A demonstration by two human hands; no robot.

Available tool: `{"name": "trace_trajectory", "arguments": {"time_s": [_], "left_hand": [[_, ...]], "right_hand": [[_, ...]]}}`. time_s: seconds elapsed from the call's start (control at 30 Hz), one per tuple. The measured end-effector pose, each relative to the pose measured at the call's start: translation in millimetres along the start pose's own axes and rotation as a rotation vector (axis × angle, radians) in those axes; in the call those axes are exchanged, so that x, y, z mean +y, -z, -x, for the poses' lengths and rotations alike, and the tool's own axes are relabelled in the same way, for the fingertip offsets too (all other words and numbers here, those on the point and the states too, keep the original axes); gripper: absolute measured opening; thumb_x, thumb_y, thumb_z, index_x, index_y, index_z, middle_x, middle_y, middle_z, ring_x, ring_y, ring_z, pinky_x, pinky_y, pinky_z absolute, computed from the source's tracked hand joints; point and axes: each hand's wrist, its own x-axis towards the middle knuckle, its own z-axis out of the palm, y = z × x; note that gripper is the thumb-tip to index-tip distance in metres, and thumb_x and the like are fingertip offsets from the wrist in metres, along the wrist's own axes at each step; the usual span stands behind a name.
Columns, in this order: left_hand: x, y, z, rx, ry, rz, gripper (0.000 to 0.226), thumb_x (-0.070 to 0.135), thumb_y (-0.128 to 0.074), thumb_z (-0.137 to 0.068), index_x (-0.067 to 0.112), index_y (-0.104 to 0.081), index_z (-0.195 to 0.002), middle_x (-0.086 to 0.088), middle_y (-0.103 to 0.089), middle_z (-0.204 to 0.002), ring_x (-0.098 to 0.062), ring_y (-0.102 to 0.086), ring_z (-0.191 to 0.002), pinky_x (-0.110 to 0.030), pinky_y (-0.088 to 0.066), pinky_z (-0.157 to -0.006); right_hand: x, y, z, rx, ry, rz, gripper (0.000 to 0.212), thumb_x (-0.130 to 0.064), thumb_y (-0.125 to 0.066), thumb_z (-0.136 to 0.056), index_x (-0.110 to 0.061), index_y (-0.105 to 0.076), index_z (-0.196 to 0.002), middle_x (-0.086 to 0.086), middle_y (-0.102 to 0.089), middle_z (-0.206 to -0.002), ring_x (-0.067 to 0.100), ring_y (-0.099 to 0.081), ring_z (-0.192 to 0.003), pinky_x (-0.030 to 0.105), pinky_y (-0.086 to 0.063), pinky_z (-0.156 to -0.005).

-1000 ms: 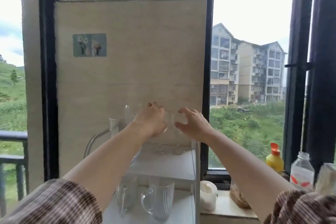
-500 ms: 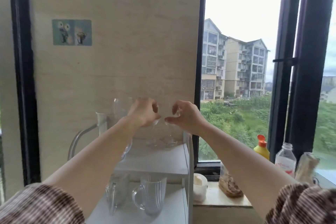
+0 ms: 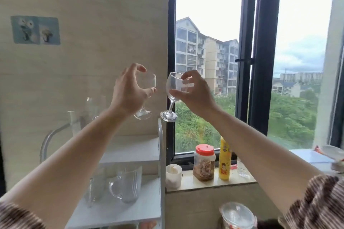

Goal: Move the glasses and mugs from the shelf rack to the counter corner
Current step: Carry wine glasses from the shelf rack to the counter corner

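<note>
My left hand (image 3: 128, 91) grips the bowl of a clear stemmed wine glass (image 3: 147, 83), held in the air above the white shelf rack (image 3: 130, 151). My right hand (image 3: 193, 93) grips a second stemmed wine glass (image 3: 172, 89), tilted, just right of the first and past the rack's right post. On the rack's top shelf stand a tall clear glass (image 3: 91, 106) and a clear jug (image 3: 74, 122) at the left. The lower shelf holds a ribbed clear glass mug (image 3: 128, 184) and another clear glass (image 3: 93, 189) beside it.
The windowsill (image 3: 210, 182) to the right carries a small white cup (image 3: 173, 175), a red-lidded jar (image 3: 204, 162), a yellow bottle (image 3: 224, 160) and a small glass (image 3: 243, 170). A clear lidded container (image 3: 237, 214) sits low at the front. A dark window frame (image 3: 260, 52) stands behind.
Both hands closed on the two wine glasses on the top shelf and lifted them up and to the right, off the rack. The view has swung right.
</note>
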Motion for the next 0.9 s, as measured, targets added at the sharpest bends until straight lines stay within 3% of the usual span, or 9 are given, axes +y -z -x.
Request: {"name": "trace_trajectory", "arguments": {"time_s": [0.1,0.2,0.3,0.5,0.57,0.67,0.73,0.83,0.9], "left_hand": [[27.0,-15.5,21.4,-0.050,0.006,0.072,0.055,0.024,-0.083,-0.067,0.024,-0.053,-0.114,-0.001,-0.060,-0.118,-0.021,-0.059,-0.097,-0.034,-0.048,-0.083],[59.0,-34.7,48.9,-0.122,0.009,0.155,0.058,0.023,-0.085,-0.065,0.023,-0.052,-0.113,0.016,-0.059,-0.098,-0.015,-0.060,-0.084,-0.024,-0.047,-0.068],[97.3,-56.7,79.7,-0.206,0.009,0.219,0.062,0.023,-0.086,-0.064,0.022,-0.051,-0.115,0.002,-0.063,-0.109,-0.021,-0.064,-0.091,-0.036,-0.053,-0.079],[190.8,-103.3,156.0,-0.341,-0.044,0.295,0.065,0.024,-0.086,-0.064,0.020,-0.051,-0.119,-0.005,-0.060,-0.120,-0.020,-0.059,-0.101,-0.036,-0.048,-0.085],[223.9,-121.5,186.7,-0.387,-0.063,0.312,0.064,0.022,-0.085,-0.065,0.020,-0.051,-0.119,-0.005,-0.060,-0.119,-0.019,-0.058,-0.098,-0.032,-0.046,-0.081],[275.5,-149.7,234.0,-0.449,-0.059,0.372,0.064,0.019,-0.086,-0.063,0.019,-0.052,-0.117,0.000,-0.060,-0.114,-0.019,-0.058,-0.096,-0.028,-0.041,-0.076],[311.4,-167.1,264.9,-0.496,-0.056,0.417,0.064,0.018,-0.086,-0.062,0.020,-0.053,-0.116,-0.001,-0.061,-0.114,-0.020,-0.059,-0.096,-0.031,-0.044,-0.076],[367.3,-190.7,311.1,-0.557,-0.034,0.529,0.061,0.017,-0.086,-0.062,0.021,-0.053,-0.114,0.004,-0.060,-0.109,-0.019,-0.061,-0.095,-0.027,-0.047,-0.076],[407.2,-205.7,340.7,-0.599,-0.016,0.595,0.058,0.019,-0.086,-0.062,0.025,-0.054,-0.110,0.011,-0.055,-0.101,-0.014,-0.056,-0.092,-0.019,-0.040,-0.071]], "right_hand": [[9.2,36.8,24.5,-0.008,-0.058,0.026,0.071,-0.031,-0.082,-0.071,-0.016,-0.044,-0.130,0.001,-0.058,-0.108,0.020,-0.064,-0.092,0.032,-0.055,-0.075],[21.3,79.5,54.6,-0.024,-0.116,0.048,0.087,-0.033,-0.083,-0.070,-0.011,-0.038,-0.141,0.001,-0.057,-0.111,0.019,-0.062,-0.094,0.030,-0.054,-0.079],[32.4,127.3,90.2,-0.050,-0.193,0.110,0.093,-0.032,-0.085,-0.068,-0.006,-0.037,-0.142,0.006,-0.060,-0.117,0.019,-0.063,-0.094,0.032,-0.055,-0.084],[50.9,237.7,175.8,-0.061,-0.314,0.153,0.053,-0.021,-0.087,-0.062,-0.022,-0.059,-0.107,-0.006,-0.066,-0.098,0.013,-0.067,-0.084,0.019,-0.055,-0.069],[55.5,278.4,206.9,-0.056,-0.343,0.172,0.056,-0.022,-0.087,-0.062,-0.023,-0.056,-0.108,-0.014,-0.060,-0.094,0.009,-0.064,-0.083,0.012,-0.052,-0.063],[61.3,339.7,254.9,-0.041,-0.427,0.235,0.074,-0.027,-0.088,-0.062,-0.011,-0.054,-0.126,-0.004,-0.059,-0.109,0.016,-0.063,-0.094,0.024,-0.054,-0.075],[61.6,381.6,287.3,-0.007,-0.488,0.252,0.079,-0.024,-0.088,-0.062,-0.008,-0.051,-0.131,-0.002,-0.058,-0.113,0.016,-0.061,-0.097,0.019,-0.051,-0.073],[54.4,445.8,336.6,0.029,-0.597,0.287,0.072,-0.021,-0.088,-0.061,-0.011,-0.055,-0.125,0.001,-0.061,-0.114,0.019,-0.060,-0.101,0.031,-0.054,-0.082],[47.5,490.1,368.2,0.079,-0.648,0.335,0.059,-0.022,-0.088,-0.060,-0.018,-0.058,-0.110,-0.005,-0.063,-0.101,0.013,-0.061,-0.091,0.023,-0.051,-0.074]]}}
